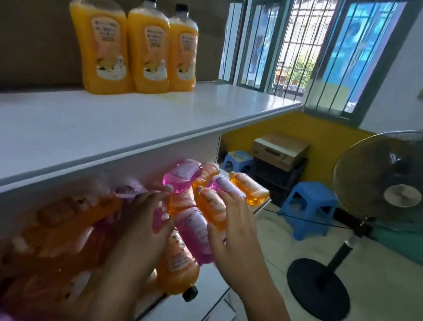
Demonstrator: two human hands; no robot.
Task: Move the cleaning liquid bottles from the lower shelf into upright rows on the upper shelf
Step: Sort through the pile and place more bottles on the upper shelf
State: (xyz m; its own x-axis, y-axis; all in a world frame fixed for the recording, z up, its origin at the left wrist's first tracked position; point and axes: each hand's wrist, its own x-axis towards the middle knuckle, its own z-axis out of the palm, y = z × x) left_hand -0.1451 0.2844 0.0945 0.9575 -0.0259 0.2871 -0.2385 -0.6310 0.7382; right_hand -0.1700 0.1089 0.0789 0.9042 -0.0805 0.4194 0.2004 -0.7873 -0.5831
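Observation:
Three tall orange bottles with black caps stand upright in a row at the back of the white upper shelf. On the lower shelf lies a jumbled pile of pink and orange bottles. My left hand has its fingers curled round a pink bottle in the pile. My right hand grips an orange bottle lying on its side. A pink bottle lies between the two hands. The left part of the pile is blurred.
A standing fan on a black round base is at the right. Two blue plastic stools and a cardboard box on a dark crate sit by the yellow wall. Barred windows are behind. Brown cardboard backs the upper shelf.

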